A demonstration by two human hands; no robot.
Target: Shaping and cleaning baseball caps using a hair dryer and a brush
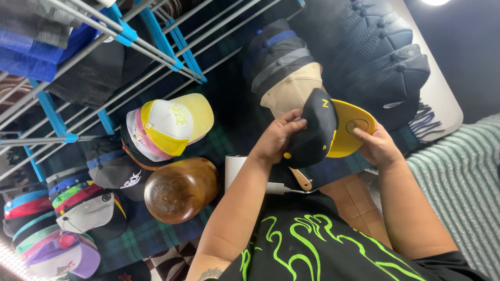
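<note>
Head view: The left hand (276, 139) grips the crown of the black cap (312, 136), fingers closed over its top edge. The right hand (376, 144) pinches the yellow brim (348, 127), thumb near its round sticker (358, 125). The cap sits raised above the plaid surface (229, 112), near the wooden form (179, 190). Keep both grips firm; support the crown while handling the brim.

round gold sticker label (358, 125) on the yellow brim's underside, right by the thumb. small white oval tag (391, 104) on a dark cap at upper right. no packages, signs or screens visible.
</note>
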